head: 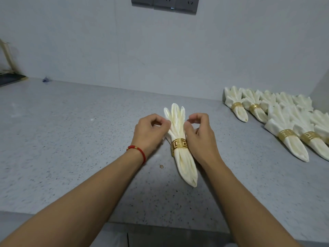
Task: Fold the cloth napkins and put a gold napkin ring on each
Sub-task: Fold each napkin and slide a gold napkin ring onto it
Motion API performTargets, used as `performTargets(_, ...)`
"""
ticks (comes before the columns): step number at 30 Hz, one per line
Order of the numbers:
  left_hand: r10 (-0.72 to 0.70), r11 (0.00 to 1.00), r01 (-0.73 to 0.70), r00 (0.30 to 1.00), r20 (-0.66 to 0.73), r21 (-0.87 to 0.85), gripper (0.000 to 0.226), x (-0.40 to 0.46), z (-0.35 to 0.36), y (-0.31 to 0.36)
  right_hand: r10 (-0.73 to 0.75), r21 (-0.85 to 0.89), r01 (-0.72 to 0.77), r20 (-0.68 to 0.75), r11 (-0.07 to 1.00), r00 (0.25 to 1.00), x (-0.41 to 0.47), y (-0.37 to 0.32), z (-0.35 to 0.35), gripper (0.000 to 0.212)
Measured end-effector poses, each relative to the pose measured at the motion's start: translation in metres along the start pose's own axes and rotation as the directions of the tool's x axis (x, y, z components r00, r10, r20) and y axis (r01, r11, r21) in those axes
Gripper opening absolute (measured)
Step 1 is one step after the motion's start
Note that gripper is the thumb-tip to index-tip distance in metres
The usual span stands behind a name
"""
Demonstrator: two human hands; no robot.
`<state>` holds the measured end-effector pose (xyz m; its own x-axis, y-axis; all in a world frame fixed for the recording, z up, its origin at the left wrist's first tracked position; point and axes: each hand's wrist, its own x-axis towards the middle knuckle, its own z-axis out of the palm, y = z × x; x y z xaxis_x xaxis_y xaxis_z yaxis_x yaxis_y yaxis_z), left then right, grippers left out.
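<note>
Ringed cream napkin point(184, 163), long axis twelve-to-six, lies between both hands; left hand point(151, 132) and right hand point(200, 134) fingers pinch its upper pleats.

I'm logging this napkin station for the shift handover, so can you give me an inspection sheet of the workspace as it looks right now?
Surface: grey speckled counter, with a small brown speck near the napkin.
Job's things: cream napkin lying in the middle, gold ring around it; finished napkins with rings grouped at right.
Clutter: small bluish scrap by the wall, far left.
Hands: left hand and right hand each pinch the napkin's upper folds from their own side; red bracelet on the left wrist.
Cables: nothing seen.
Surroundings: grey wall with a socket panel above; a dark object at the far left edge, unclear.
</note>
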<state>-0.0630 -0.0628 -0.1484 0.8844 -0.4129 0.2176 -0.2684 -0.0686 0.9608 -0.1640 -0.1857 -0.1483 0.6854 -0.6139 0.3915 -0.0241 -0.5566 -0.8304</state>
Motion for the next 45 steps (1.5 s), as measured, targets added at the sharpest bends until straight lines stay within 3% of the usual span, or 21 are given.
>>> performTargets(6, -0.087, 0.983, 0.086, 0.996, 0.002, -0.163, 0.016, 0.001, -0.005, -0.004, 0.19, 0.228, -0.194, 0.04, 0.954, 0.981, 0.008, 0.008, -0.004, 0.015)
performTargets(10, -0.116, 0.947, 0.137, 0.989, 0.087, -0.29, 0.041, 0.0, -0.008, -0.001, 0.174, -0.107, -0.174, -0.008, 0.979, 0.985, 0.006, 0.017, -0.012, 0.019)
performTargets(13, -0.123, 0.944, 0.162, 0.981, 0.149, -0.287, 0.066, 0.001, -0.004, -0.001, 0.059, -0.218, -0.069, -0.052, 0.974, 0.997, 0.008, 0.012, -0.007, 0.017)
performTargets(15, -0.114, 0.937, 0.174, 0.972, 0.206, -0.304, 0.074, 0.001, -0.001, 0.0, 0.012, -0.107, -0.019, -0.065, 0.994, 0.998, 0.012, 0.009, -0.003, 0.018)
performTargets(18, -0.081, 0.949, 0.143, 0.972, 0.222, -0.279, 0.075, 0.001, 0.001, 0.0, 0.122, 0.13, -0.123, 0.02, 0.984, 0.992, 0.015, 0.007, 0.001, 0.024)
performTargets(21, -0.045, 0.964, 0.098, 0.977, 0.208, -0.249, 0.076, 0.001, 0.002, 0.0, 0.216, 0.159, -0.219, 0.037, 0.963, 0.976, 0.017, 0.011, 0.002, 0.029)
performTargets(29, 0.098, 0.986, -0.078, 0.986, 0.136, -0.15, 0.072, -0.004, 0.0, 0.001, 0.268, 0.015, -0.269, -0.141, 0.963, 0.953, 0.019, 0.012, 0.0, 0.024)
performTargets(32, 0.1, 0.989, -0.084, 0.986, 0.134, -0.119, 0.07, -0.004, -0.001, -0.001, 0.255, -0.005, -0.258, -0.143, 0.966, 0.956, 0.013, 0.007, -0.005, 0.032)
performTargets(34, 0.106, 0.992, -0.095, 0.986, 0.127, -0.089, 0.067, -0.005, 0.0, -0.002, 0.199, -0.128, -0.219, -0.152, 0.967, 0.968, 0.004, 0.0, -0.01, 0.039)
performTargets(36, 0.089, 0.992, -0.076, 0.988, 0.13, -0.105, 0.065, -0.006, 0.0, -0.002, 0.178, -0.257, -0.202, -0.114, 0.945, 0.977, -0.008, -0.011, -0.016, 0.051)
performTargets(40, 0.022, 0.98, 0.009, 0.988, 0.151, -0.201, 0.063, -0.004, -0.001, 0.0, 0.289, -0.44, -0.219, 0.098, 0.871, 0.952, -0.038, -0.034, -0.022, 0.09)
performTargets(42, 0.0, 0.964, 0.046, 0.985, 0.172, -0.263, 0.063, -0.001, -0.002, -0.002, 0.275, -0.517, -0.165, 0.145, 0.84, 0.95, -0.05, -0.034, -0.018, 0.091)
performTargets(45, -0.036, 0.971, 0.08, 0.98, 0.193, -0.224, 0.061, 0.0, -0.002, -0.002, 0.258, -0.538, -0.174, 0.083, 0.825, 0.963, -0.052, -0.028, -0.023, 0.081)
